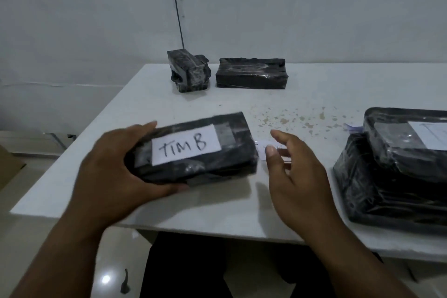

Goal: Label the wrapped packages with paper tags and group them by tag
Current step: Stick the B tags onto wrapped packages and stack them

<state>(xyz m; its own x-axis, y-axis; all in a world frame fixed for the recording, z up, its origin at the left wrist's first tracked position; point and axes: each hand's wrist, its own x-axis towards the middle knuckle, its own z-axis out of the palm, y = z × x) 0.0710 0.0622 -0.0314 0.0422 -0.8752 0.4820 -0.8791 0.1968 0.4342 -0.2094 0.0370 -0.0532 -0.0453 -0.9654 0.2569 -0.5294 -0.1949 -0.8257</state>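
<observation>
A white table stood against a pale wall, and at its right edge sat a stack of black-wrapped packages, the top one bearing a paper tag cut off by the frame. Two untagged black packages lay at the far edge, a long one just beside a squat, lumpy one. Near the front edge the left hand gripped the left end of a black package whose white tag read "TIM B", while the right hand hovered just beside its right end, fingers loosely spread and holding nothing, above a small paper slip.
</observation>
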